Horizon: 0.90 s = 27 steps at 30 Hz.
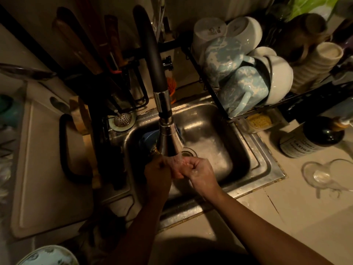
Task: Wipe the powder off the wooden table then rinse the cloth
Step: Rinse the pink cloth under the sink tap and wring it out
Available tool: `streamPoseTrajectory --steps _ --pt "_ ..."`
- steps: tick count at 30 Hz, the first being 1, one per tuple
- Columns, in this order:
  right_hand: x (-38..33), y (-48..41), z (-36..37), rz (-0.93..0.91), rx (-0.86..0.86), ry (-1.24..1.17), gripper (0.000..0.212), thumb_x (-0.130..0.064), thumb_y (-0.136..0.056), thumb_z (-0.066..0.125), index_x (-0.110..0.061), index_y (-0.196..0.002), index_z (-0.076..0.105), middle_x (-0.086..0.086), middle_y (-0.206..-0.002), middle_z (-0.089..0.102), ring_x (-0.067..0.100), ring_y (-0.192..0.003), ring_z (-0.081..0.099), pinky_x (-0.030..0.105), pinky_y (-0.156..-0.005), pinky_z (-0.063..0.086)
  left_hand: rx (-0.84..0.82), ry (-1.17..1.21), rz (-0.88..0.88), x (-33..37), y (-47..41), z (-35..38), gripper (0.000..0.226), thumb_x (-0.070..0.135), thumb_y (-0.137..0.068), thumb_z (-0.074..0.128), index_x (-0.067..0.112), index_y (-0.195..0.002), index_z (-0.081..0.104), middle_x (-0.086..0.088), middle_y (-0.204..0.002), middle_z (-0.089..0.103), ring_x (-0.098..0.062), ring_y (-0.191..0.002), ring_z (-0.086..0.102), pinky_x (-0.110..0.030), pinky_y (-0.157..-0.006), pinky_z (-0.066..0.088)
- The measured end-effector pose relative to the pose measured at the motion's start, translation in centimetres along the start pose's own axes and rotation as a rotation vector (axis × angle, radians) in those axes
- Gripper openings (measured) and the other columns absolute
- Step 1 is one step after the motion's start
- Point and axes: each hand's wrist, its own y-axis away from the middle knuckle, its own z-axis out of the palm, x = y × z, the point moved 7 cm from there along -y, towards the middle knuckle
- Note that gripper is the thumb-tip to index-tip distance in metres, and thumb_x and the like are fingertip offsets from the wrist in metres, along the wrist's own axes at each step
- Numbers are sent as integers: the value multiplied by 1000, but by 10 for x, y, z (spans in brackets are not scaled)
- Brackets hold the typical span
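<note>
Both hands, left hand and right hand, are squeezing the cloth under the tap; water is likely splashing over the sink edge.

The scene is dim and warm-toned, lit from the right. The bowls and mugs catch the most light, and glare streaks the sink steel. The left side sinks into deep shadow; the left hand is nearly black. A dark shadow fills the bottom edge. Wide-angle bending curves the edges, and detail is soft.
</note>
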Motion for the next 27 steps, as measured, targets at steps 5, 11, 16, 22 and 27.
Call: streamPoseTrajectory --steps 5,11,16,22,27 --pt "12 -16 -14 31 151 95 15 -1 -87 72 -12 -91 80 6 -77 77 28 -71 73 54 -74 61 -63 10 -3 -4 7 9 31 28 -51 81 20 -81 77 -6 -79 76 -30 -79 72 -49 -76 60" --pt "-2 -2 -3 -97 37 199 24 -26 -95 69 -27 -71 72 7 -65 69 30 -60 63 48 -65 55 -20 -76 5 -6 -4 4 24 3 -75 61 24 -73 73 -2 -75 73 -29 -77 71 -57 -73 58" --pt "10 -15 -20 -18 138 106 20 -5 -94 64 -20 -92 78 1 -78 77 17 -70 72 38 -71 62 -104 -85 40 7 15 11 19 23 -79 76 40 -86 75 5 -86 76 -19 -84 73 -50 -78 60" --pt "6 0 -6 -57 -80 -57 21 -18 -98 66 -5 -114 71 -1 -90 73 15 -79 67 34 -75 54 -40 -67 10 13 -3 3 9 24 -75 68 20 -79 75 -14 -78 73 -37 -74 71 -56 -67 59" --pt "-5 -4 -20 -95 52 72 14 -18 -93 71 -28 -101 76 -7 -89 78 11 -80 74 23 -73 58 -40 -102 22 2 10 5 18 46 -78 68 35 -90 74 0 -87 75 -25 -82 73 -51 -73 60"
